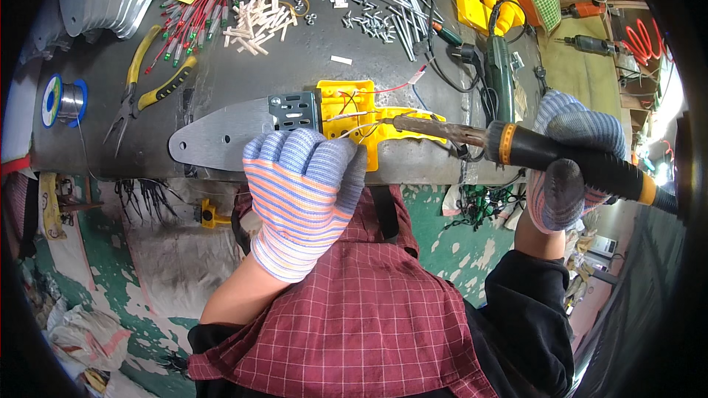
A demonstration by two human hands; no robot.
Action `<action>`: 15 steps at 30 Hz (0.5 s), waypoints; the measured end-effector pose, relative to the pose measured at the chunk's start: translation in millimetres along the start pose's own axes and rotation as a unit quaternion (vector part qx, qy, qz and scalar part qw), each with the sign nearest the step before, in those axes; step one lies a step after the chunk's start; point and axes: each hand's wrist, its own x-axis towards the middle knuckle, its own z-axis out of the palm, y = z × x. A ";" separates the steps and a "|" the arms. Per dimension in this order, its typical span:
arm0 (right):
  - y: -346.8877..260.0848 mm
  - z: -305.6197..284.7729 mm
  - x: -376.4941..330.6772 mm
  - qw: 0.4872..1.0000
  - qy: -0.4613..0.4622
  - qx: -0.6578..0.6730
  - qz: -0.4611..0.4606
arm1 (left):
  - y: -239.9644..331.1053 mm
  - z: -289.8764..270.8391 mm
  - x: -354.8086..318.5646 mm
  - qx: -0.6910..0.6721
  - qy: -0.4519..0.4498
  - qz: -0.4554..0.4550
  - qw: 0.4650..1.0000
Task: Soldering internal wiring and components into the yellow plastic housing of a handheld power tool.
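Observation:
My left hand [299, 184], in a striped glove, is closed at the near edge of a yellow plastic housing [372, 156], pinching a thin white wire [357, 130]; its fingertips are partly hidden. Gripped in my gloved right hand [586, 129] is a soldering iron [527, 149] with a black handle and orange bands. The iron's brown tip points left, close to the wire ends over the open housing. A flat grey chainsaw-style guide bar [214, 140] extends left from the housing, with a slotted metal bracket [296, 110] where they meet. A red wire [391, 89] runs out to the right.
Yellow-handled pliers [140, 92] and a solder spool [70, 102] lie at left. Behind are red-wired parts [193, 21], pale sleeves [258, 22], screws [372, 23] and metal rods [402, 11]. A dark green tool [499, 77] with a cable lies near my right hand.

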 end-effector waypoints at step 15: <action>0.6 -10.8 -11.8 0.999 0.036 -0.034 0.019 | 4.0 3.3 3.7 -0.010 -0.008 0.013 1.000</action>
